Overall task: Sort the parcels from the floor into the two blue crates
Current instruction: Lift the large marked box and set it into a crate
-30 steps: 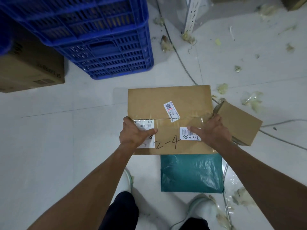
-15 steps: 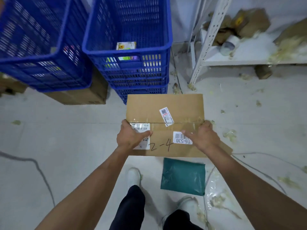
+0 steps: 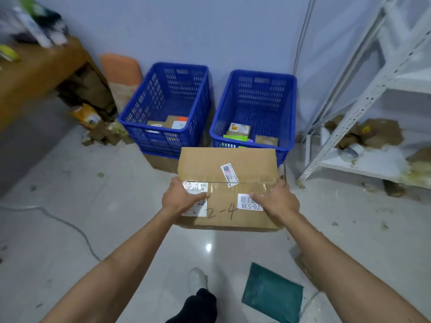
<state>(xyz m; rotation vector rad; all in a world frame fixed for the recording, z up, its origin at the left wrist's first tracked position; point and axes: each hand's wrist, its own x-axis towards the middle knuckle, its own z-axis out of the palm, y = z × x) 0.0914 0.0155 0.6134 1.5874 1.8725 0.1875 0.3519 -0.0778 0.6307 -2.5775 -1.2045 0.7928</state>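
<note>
I hold a flat cardboard box (image 3: 224,164) marked "2-4" with white labels, lifted off the floor in front of me. My left hand (image 3: 180,199) grips its left near side and my right hand (image 3: 277,200) grips its right near side. Beyond the box stand two blue crates against the wall: the left crate (image 3: 149,106) holds a few small parcels, the right crate (image 3: 288,108) also holds a few. The box's far edge overlaps the right crate's front rim. A teal mailer bag (image 3: 271,293) lies on the floor near my feet.
A white metal shelf rack (image 3: 359,108) with cardboard scraps stands at the right. A wooden table (image 3: 35,73) is at the left, with boxes under it. A grey cable (image 3: 70,224) runs over the tiled floor. Paper scraps litter the floor.
The box has been raised from the floor with both hands on it. My view has lifted, so both crates and the wall now show fully; the small brown parcel is out of sight.
</note>
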